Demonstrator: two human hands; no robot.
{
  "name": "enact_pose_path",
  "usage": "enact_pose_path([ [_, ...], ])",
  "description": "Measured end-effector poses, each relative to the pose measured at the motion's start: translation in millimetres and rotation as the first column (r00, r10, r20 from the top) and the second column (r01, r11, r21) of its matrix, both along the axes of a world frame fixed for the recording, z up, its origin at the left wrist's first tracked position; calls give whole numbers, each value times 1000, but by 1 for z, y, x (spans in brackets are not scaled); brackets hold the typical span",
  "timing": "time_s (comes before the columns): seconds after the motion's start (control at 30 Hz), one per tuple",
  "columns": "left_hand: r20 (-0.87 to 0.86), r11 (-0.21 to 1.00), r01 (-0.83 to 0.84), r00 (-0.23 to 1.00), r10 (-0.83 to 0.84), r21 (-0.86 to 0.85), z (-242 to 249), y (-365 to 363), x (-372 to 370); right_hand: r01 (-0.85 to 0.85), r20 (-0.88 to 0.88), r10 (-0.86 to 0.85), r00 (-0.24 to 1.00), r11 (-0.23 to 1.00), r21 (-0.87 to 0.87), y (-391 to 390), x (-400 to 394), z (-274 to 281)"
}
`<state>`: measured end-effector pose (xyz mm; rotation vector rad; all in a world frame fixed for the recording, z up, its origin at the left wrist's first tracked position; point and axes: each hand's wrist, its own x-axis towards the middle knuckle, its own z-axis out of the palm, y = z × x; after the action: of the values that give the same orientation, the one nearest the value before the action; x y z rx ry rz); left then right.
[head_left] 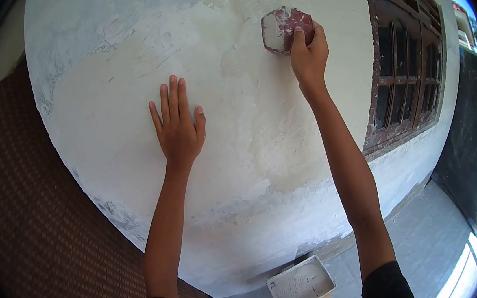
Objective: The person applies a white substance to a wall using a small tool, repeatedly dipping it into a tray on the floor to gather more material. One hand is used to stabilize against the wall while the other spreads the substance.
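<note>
My right hand (pixel 310 48) grips a flat, reddish-brown putty scraper (pixel 289 27), its thumb pressed on the near face. Pale putty is smeared over much of the scraper, which is against or very close to the upper right of the wall. Lower and to the left, my left hand (pixel 178 126) lies flat on the wall with fingers spread, holding nothing. The wall (pixel 219 133) has cream putty patches over a bluish-white surface, with rough marks and scratches.
A brown wooden window (pixel 403 79) with glass panes is set in the wall at right. On the floor below stands a tray (pixel 272 290) with whitish putty. A woven brown panel (pixel 37 228) runs along the left, and a dark sheet (pixel 471 148) hangs at far right.
</note>
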<state>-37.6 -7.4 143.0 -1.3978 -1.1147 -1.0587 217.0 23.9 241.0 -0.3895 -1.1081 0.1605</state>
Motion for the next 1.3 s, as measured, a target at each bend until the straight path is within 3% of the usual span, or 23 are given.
enact_pose_path([
  [0.03,1,1000,2,1000,-2,-1,0,0,0,-69,-45,70,997,997,23,4,1,0],
  [0.1,6,1000,3,1000,-3,-2,0,0,0,-86,183,64,981,990,113,8,-7,-11],
  [0.13,9,1000,6,1000,-6,-7,0,0,1,-25,339,-28,940,988,150,-1,-13,-17],
  [0.17,6,1000,9,1000,-9,-9,1,0,1,156,430,-246,869,960,234,14,-14,-23],
  [0.23,-1,1000,1,1000,-1,0,0,-1,0,182,286,-191,939,982,59,13,-12,-15],
  [0.3,0,1000,-3,1000,3,-2,-1,0,1,-47,34,48,998,998,-39,5,-3,-6],
  [0.33,2,1000,-8,1000,8,-1,-1,0,0,-104,-5,104,995,995,-13,4,-2,-5],
  [0.37,3,1000,-10,1000,10,1,0,0,0,-106,-5,106,994,994,-11,5,-5,-7],
  [0.47,-1,1000,4,1000,-4,13,-1,1,1,142,416,-209,885,972,185,11,-14,-20],
  [0.5,2,1000,-2,1000,2,1,-1,0,1,143,416,-208,885,973,182,7,-13,-18],
  [0.57,7,1000,-10,1000,10,-11,-3,-1,1,50,119,-51,992,999,14,0,-9,-7],
  [0.63,6,1000,-13,1000,13,-9,-2,0,1,37,19,-38,999,999,17,4,-7,-3],
  [0.7,6,1000,-6,1000,7,-6,-2,0,0,-100,161,83,984,990,103,6,-12,-9],
  [0.77,6,1000,4,1000,-4,-6,-2,0,1,175,430,-230,873,971,163,9,-16,-19],
  [0.83,12,1000,-3,1000,3,-15,-2,-1,1,205,268,-215,939,977,66,13,-12,-12],
  [0.93,8,1000,-10,1000,10,-15,-4,-1,1,-30,-50,30,998,1000,-8,0,0,-1],
  [0.97,7,1000,-12,1000,12,-13,-4,-1,0,-32,-51,32,998,999,-6,-3,-3,-5],
  [1.03,7,1000,5,1000,-5,-1,-4,0,2,-50,210,31,977,995,83,-2,-9,-14],
  [1.07,6,1000,6,1000,-6,-2,-4,0,2,120,358,-170,918,980,157,8,-10,-20],
  [1.17,9,1000,-4,1000,4,-12,-5,-1,2,215,187,-219,958,976,41,13,-2,-14],
  [1.2,8,1000,-5,1000,5,-12,-5,-2,2,13,20,-12,1000,999,-51,-6,0,-6],
  [1.23,6,1000,-6,1000,7,-9,-4,-2,2,87,-33,-87,996,996,15,8,6,-5],
  [1.3,7,1000,-11,1000,11,-8,-4,-1,1,-126,-36,128,991,991,45,2,2,-8],
])
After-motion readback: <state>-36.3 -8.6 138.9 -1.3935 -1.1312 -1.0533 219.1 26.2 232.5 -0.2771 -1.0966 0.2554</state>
